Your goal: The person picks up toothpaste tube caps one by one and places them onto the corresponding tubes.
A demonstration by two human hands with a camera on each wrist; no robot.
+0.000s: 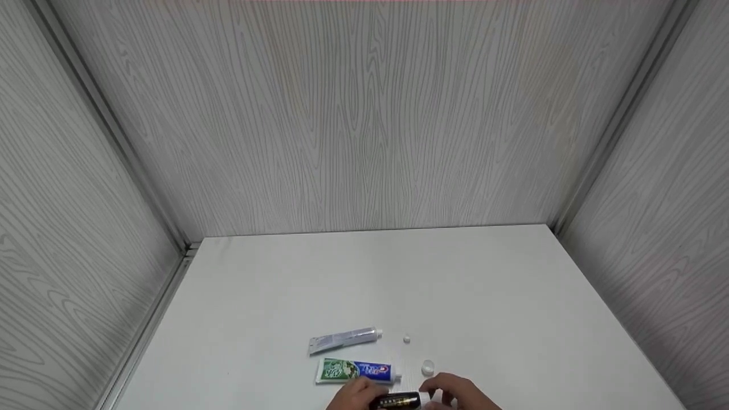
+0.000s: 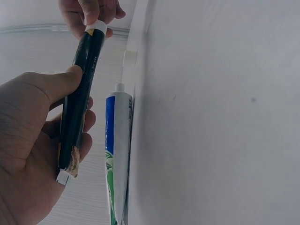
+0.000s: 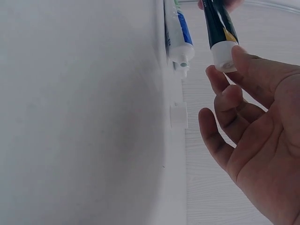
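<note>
My left hand (image 1: 356, 394) grips a dark tube with a printed label (image 1: 400, 400), at the bottom of the head view. In the left wrist view, the thumb lies along one side of this dark tube (image 2: 80, 93) and the fingers curl behind it. The tube's white screw cap (image 3: 223, 55) is still on its end. My right hand (image 3: 262, 126) pinches that cap between thumb and forefinger, its other fingers loosely bent. Just beyond the hands lies a green and blue toothpaste tube (image 1: 356, 370), its white nozzle uncapped.
Behind the toothpaste lies a silver-grey tube (image 1: 345, 340). A small white cap (image 1: 406, 339) and a larger white cap (image 1: 428, 368) lie to the right of the tubes. The white table (image 1: 376, 279) is bordered by wood-grain panels (image 1: 353, 114) at the back and sides.
</note>
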